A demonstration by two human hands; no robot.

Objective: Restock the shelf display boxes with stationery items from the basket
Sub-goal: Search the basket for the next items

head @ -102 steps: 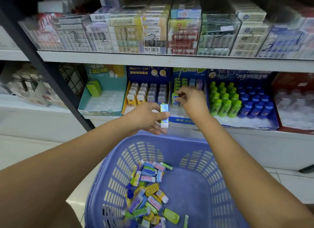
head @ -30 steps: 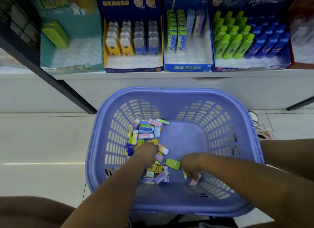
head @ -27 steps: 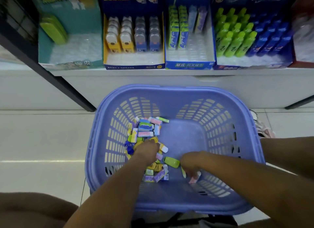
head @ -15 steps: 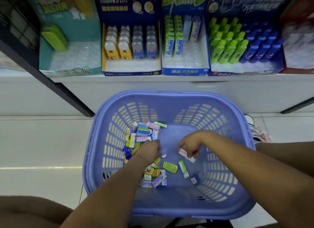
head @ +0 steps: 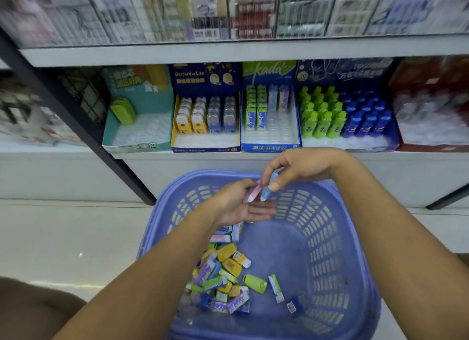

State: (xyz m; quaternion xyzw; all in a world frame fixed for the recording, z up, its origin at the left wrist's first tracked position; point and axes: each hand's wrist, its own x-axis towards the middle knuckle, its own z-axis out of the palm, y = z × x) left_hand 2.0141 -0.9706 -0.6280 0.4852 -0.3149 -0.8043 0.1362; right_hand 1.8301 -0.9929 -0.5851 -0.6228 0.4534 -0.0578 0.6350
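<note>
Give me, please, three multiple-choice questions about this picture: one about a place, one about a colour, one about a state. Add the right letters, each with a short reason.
1. Where is the blue eraser?
A. On the floor.
B. In the right hand, above the basket.
C. In a teal box.

2. What colour is the thing that the left hand holds?
A. Pink.
B. Yellow.
C. Black.

3. How full is the kada box?
A. Completely full.
B. Completely empty.
C. Partly filled, with bare slots at the front.

Answers:
1 B: the right hand's thumb and finger pinch it over the basket.
2 A: a pink eraser sits between the left thumb and fingers.
3 C: erasers stand only toward the back, and the front slots show nothing.
</note>
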